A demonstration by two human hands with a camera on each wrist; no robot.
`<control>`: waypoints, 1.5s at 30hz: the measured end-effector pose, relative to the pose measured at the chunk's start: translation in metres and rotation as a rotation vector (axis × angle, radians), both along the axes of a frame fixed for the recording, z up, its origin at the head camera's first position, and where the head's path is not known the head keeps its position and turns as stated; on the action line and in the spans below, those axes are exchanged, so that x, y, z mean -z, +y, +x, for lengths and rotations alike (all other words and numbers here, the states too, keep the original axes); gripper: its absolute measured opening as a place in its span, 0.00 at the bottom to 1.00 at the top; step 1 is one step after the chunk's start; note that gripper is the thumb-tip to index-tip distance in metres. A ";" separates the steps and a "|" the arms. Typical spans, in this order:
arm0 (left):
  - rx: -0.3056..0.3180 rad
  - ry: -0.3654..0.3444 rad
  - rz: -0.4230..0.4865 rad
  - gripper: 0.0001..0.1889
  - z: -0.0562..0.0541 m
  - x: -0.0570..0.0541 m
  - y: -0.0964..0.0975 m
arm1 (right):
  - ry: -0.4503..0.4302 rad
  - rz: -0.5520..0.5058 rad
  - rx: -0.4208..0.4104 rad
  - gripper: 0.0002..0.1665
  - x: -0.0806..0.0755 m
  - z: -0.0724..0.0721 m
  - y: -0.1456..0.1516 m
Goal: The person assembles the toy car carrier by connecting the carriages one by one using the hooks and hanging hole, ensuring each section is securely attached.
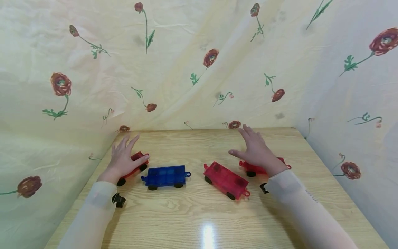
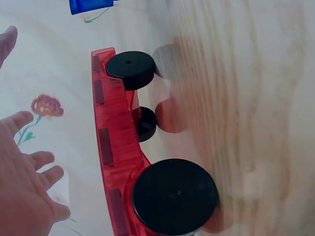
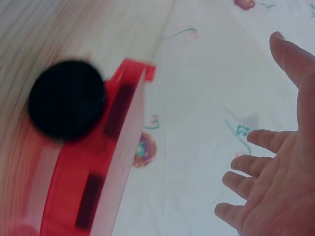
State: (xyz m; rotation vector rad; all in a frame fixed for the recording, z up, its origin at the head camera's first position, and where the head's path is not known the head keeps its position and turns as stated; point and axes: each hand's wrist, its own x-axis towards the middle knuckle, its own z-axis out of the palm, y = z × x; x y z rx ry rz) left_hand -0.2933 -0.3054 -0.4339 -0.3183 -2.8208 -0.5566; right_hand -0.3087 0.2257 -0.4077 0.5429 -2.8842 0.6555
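Observation:
My left hand (image 1: pixel 122 159) hovers with spread fingers over a red toy wagon (image 2: pixel 110 132) with black wheels, partly hidden by that hand in the head view. Over on the right, my right hand (image 1: pixel 255 148) has its fingers stretched out above another red toy wagon (image 3: pixel 81 182), which the wrist partly covers in the head view. Between the hands stand a blue toy wagon (image 1: pixel 166 175) and a third red wagon (image 1: pixel 226 180) set at a slant. Each wagon that shows fully has a hook at one end and a ring at the other.
The wagons stand on a light wooden table (image 1: pixel 174 218). A cloth (image 1: pixel 180 76) printed with flowers hangs behind the table and along both sides. Black wrist-camera pieces (image 1: pixel 119 200) show beside the sleeves.

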 end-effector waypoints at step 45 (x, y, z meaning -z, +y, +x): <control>-0.052 -0.155 0.149 0.50 0.033 0.028 -0.025 | 0.000 0.001 -0.254 0.57 -0.001 0.046 -0.127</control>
